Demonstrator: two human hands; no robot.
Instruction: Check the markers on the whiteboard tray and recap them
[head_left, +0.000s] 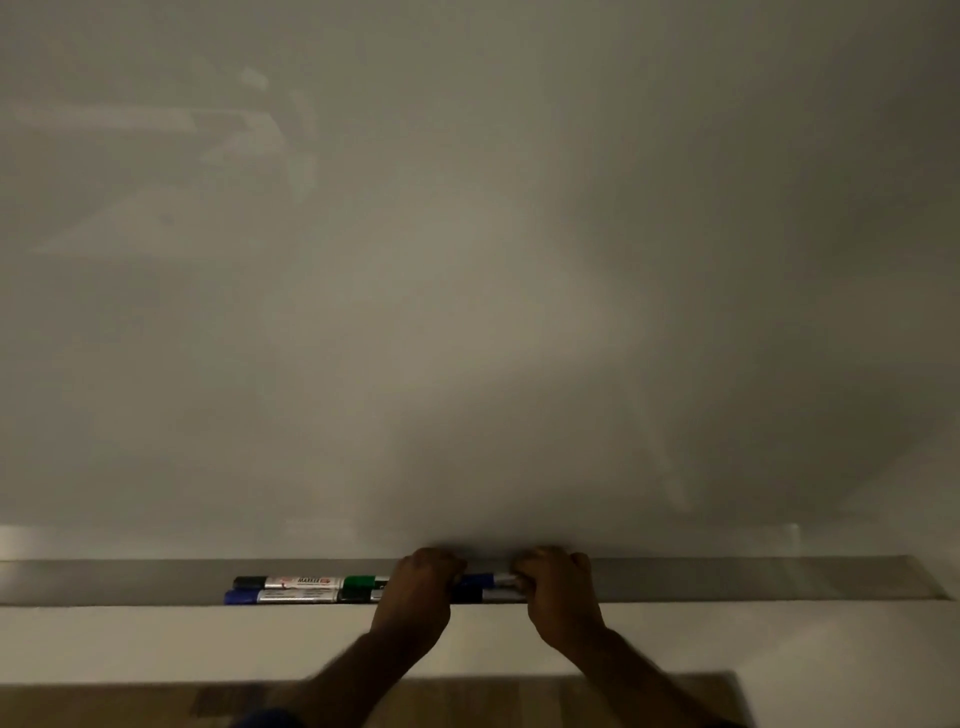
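A long grey tray (727, 579) runs under the whiteboard (467, 260). Several markers lie in it in two rows: a black-capped one (291, 582), a blue-capped one (280, 596) and two green ones (363, 581), partly behind my left hand. My left hand (421, 587) and my right hand (558, 587) are both closed on one blue marker (488, 578) just above the tray. The left grips its blue end, the right its silver body. Another dark marker (475, 595) lies just below it. The frame is dim and blurred, so I cannot tell if caps sit fully on.
The whiteboard surface shows faint reflections at the upper left. A white wall strip (156, 644) lies below the tray, and wooden flooring (519, 701) shows at the bottom edge. The tray's right stretch holds nothing.
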